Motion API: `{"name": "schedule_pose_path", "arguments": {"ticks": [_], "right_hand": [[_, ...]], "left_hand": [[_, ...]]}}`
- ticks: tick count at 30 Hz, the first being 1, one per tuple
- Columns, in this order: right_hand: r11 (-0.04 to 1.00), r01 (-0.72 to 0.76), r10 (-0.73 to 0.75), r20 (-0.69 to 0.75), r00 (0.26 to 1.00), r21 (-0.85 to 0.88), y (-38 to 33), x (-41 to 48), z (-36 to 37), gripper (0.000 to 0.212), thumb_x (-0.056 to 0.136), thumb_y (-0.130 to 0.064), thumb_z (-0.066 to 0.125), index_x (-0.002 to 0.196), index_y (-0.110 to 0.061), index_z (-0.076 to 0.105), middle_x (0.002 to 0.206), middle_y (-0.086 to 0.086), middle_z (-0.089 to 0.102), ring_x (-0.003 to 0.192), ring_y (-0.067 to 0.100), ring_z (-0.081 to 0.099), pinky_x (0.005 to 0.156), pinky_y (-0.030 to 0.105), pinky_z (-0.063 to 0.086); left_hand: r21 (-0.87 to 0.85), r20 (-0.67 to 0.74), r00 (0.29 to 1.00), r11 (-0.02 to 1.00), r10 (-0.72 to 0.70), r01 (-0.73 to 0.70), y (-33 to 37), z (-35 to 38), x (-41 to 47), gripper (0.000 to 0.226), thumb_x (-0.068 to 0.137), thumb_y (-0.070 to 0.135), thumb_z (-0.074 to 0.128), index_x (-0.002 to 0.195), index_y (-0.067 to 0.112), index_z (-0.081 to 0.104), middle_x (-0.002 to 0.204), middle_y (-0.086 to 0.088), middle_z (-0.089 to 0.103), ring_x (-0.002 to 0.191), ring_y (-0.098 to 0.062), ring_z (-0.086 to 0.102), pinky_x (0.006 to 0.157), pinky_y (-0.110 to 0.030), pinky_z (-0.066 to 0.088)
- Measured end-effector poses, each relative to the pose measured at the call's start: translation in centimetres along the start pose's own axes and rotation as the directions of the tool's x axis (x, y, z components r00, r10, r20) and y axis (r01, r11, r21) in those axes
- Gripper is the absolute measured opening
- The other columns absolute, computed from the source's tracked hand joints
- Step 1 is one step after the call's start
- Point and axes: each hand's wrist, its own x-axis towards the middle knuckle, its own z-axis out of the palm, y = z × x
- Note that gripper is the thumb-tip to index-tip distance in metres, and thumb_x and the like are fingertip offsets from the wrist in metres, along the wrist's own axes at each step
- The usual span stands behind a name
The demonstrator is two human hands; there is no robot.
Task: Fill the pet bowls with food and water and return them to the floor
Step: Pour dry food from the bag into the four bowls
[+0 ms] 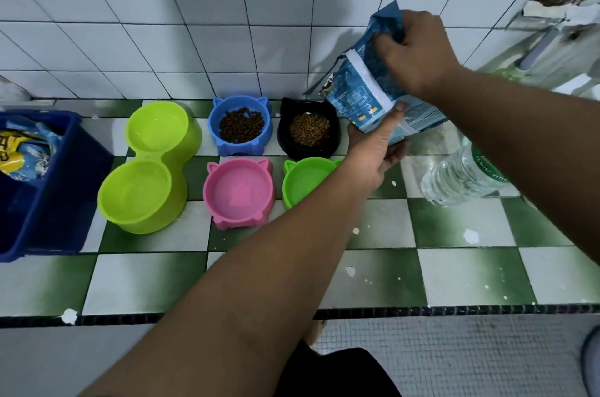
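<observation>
While standing at the checkered counter (454,273), holding the blue food bag (363,85) with both hands. Squeezing its top in the curled right hand (418,52); cupping its bottom with the left hand (373,150), thumb pressed on the front. Bag tilted, just right of the black bowl (308,130). Brown bits in that and the blue bowl (240,125).

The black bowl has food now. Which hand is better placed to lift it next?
Left, probably. The left hand is under the bag, right beside the black bowl. The right hand grips the bag's top, higher and farther away, so it could keep the bag.
</observation>
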Motion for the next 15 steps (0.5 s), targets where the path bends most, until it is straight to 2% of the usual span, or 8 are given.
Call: {"name": "schedule_pose_path", "arguments": {"ticks": [2, 5, 7, 10, 11, 14, 15], "right_hand": [[1.0, 0.011, -0.011, -0.007, 1.0, -0.005, -1.1, -0.4, 0.0, 0.023, 0.088, -0.023, 0.05, 0.076, -0.005, 0.056, 0.066, 0.005, 0.05, 0.058, 0.013, 0.038, 0.05, 0.022, 0.03], [0.998, 0.041, -0.04, 0.024, 0.999, -0.043, -3.6, -1.4, 0.4, 0.021, 0.09, -0.023, 0.05, 0.077, -0.007, 0.056, 0.064, 0.001, 0.049, 0.057, 0.012, 0.04, 0.052, 0.023, 0.032], [0.996, 0.068, -0.066, 0.042, 0.997, -0.053, -5.4, -2.2, 1.1, 0.025, 0.09, -0.023, 0.05, 0.081, -0.002, 0.059, 0.07, 0.004, 0.054, 0.062, 0.015, 0.044, 0.055, 0.025, 0.034], [0.994, 0.101, -0.097, 0.082, 0.992, -0.043, -8.0, -3.9, 2.7, 0.026, 0.091, -0.023, 0.05, 0.085, -0.001, 0.061, 0.073, 0.005, 0.056, 0.064, 0.016, 0.045, 0.058, 0.026, 0.034], [0.994, 0.104, -0.099, 0.106, 0.989, -0.036, -8.9, -4.5, 3.4, 0.024, 0.092, -0.023, 0.051, 0.085, -0.002, 0.061, 0.071, 0.003, 0.055, 0.063, 0.014, 0.045, 0.057, 0.025, 0.034], [0.99, 0.131, -0.12, 0.183, 0.976, -0.048, -11.0, -6.2, 5.6, 0.022, 0.091, -0.024, 0.05, 0.08, -0.007, 0.058, 0.065, -0.002, 0.052, 0.058, 0.011, 0.043, 0.056, 0.025, 0.033], [0.987, 0.145, -0.13, 0.201, 0.971, -0.065, -11.6, -6.7, 6.2, 0.022, 0.09, -0.024, 0.05, 0.08, -0.006, 0.058, 0.067, 0.001, 0.054, 0.061, 0.013, 0.045, 0.058, 0.027, 0.034]], "left_hand": [[-0.012, 0.015, 1.0, 1.0, 0.018, -0.018, 0.3, -0.6, -1.0, 0.072, 0.077, 0.037, 0.087, 0.135, 0.024, 0.047, 0.126, -0.019, 0.068, 0.092, -0.029, 0.067, 0.09, -0.047, 0.058], [-0.045, 0.007, 0.999, 0.998, 0.047, -0.047, 1.1, -1.6, -3.6, 0.099, 0.048, 0.048, 0.093, 0.133, 0.024, 0.047, 0.122, -0.018, 0.069, 0.089, -0.028, 0.067, 0.08, -0.041, 0.061], [-0.051, 0.008, 0.999, 0.997, 0.051, -0.051, 1.4, -2.9, -5.0, 0.102, 0.04, 0.051, 0.088, 0.131, 0.024, 0.048, 0.112, -0.014, 0.07, 0.086, -0.026, 0.066, 0.077, -0.038, 0.061], [-0.069, 0.016, 0.999, 0.997, 0.033, -0.032, 1.4, -5.6, -7.2, 0.077, 0.07, 0.042, 0.088, 0.133, 0.021, 0.049, 0.109, -0.012, 0.066, 0.089, -0.027, 0.064, 0.092, -0.046, 0.059], [-0.088, 0.01, 1.0, 0.996, 0.022, -0.021, 1.3, -6.5, -7.9, 0.07, 0.077, 0.038, 0.086, 0.133, 0.02, 0.05, 0.11, -0.013, 0.066, 0.09, -0.027, 0.064, 0.092, -0.046, 0.059], [-0.103, -0.031, 0.999, 0.995, -0.012, 0.009, 0.6, -8.8, -9.9, 0.072, 0.066, 0.043, 0.088, 0.123, 0.014, 0.057, 0.099, -0.012, 0.067, 0.078, -0.023, 0.065, 0.074, -0.034, 0.06], [-0.102, -0.03, 0.999, 0.994, -0.027, 0.024, 0.4, -9.3, -10.4, 0.065, 0.067, 0.045, 0.087, 0.116, 0.014, 0.059, 0.097, -0.012, 0.066, 0.075, -0.021, 0.064, 0.071, -0.031, 0.06]]}}
